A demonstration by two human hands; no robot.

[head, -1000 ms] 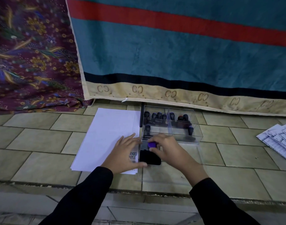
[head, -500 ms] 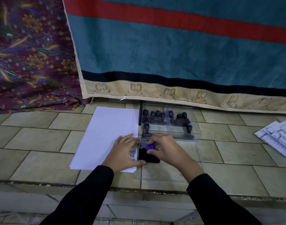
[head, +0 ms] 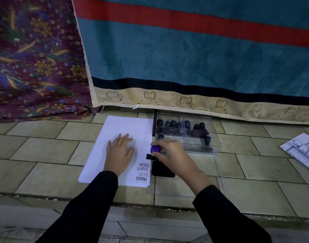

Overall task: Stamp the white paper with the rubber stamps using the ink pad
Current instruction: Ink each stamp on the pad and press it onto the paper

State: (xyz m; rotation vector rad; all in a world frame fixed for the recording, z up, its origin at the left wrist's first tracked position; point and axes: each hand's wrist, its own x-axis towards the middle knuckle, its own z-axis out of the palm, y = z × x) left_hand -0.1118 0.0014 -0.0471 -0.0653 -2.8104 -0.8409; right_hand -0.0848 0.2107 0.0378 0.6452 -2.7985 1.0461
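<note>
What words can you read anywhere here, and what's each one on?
"AMENDED": white paper
"SAMPLE": same paper
"AX OUT": same paper, first letter unclear
"FRAGILE": same paper
"CC", repeated: towel's beige border
Tiny line under "FRAGILE": too small
Printed sheets at right: too blurred

Long black sleeves (head: 90, 207) reach both wrists; left hand (head: 119, 153) and right hand (head: 173, 155) are bare.

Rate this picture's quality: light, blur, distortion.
Head view: dim, bluish light; white paper brightest, its stamped words legible; purple-topped stamp in the right hand distinct; stamps inside the clear box dark, soft; wide-angle bends the tiled floor lines; no harsh glare.
</note>
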